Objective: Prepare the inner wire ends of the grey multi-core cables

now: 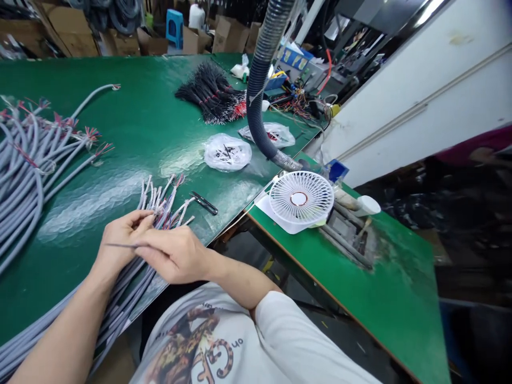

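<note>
My left hand is closed in a pinch beside the stripped ends of a bundle of grey cables; what its fingertips hold is hidden. Crossing in front of it, my right hand grips a thin dark pointed tool, whose tip points left. The tool's exact kind cannot be made out. The grey cables run under both hands and off to the lower left. Just beyond their white and coloured wire ends lies a pair of small black-handled snips.
Another grey cable bundle lies at left. Farther back are black wires and a plastic bag of small black parts. A flexible duct hangs down near a white fan on the right-hand green bench.
</note>
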`<state>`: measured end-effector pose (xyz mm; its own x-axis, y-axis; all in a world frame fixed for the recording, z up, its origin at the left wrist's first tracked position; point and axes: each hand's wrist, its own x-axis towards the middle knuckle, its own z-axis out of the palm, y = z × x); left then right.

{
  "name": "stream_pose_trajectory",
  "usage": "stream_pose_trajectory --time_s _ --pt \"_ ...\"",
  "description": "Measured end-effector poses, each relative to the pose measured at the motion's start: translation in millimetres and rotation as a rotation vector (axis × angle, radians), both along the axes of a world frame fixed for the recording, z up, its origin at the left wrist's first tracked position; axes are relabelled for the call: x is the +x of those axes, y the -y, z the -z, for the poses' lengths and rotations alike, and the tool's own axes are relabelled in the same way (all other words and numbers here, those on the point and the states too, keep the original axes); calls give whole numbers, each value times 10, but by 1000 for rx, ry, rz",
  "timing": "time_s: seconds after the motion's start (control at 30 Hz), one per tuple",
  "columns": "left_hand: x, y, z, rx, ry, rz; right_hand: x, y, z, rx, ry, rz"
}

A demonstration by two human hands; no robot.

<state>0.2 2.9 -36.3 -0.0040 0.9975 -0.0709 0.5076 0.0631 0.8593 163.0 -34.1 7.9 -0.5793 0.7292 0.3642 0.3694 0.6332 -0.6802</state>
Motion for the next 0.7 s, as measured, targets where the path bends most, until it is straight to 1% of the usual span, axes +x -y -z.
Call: stream_pose_trajectory --time_s 0.03,0.1,0.2,0.27,0.33,0.47,0.7 --pt "1 5 -35 -1 42 -6 10 -20 5 -26 0 26" --pt "9 21 -126 -18 90 -36 53 -73 76 -85 -13 91" --pt "25 40 -248 -77 234 -62 136 -148 280 -165 -39 218" --pt "25 41 -283 -108 347 -51 174 -186 410 -208 -57 278" --pt "13 38 -285 -127 425 -30 189 -213 494 -237 -75 298" --pt "-13 35 -262 -148 485 10 164 -245 530 -253 -104 285" --pt "-9 35 -259 -150 478 25 133 -269 506 -256 -143 279"
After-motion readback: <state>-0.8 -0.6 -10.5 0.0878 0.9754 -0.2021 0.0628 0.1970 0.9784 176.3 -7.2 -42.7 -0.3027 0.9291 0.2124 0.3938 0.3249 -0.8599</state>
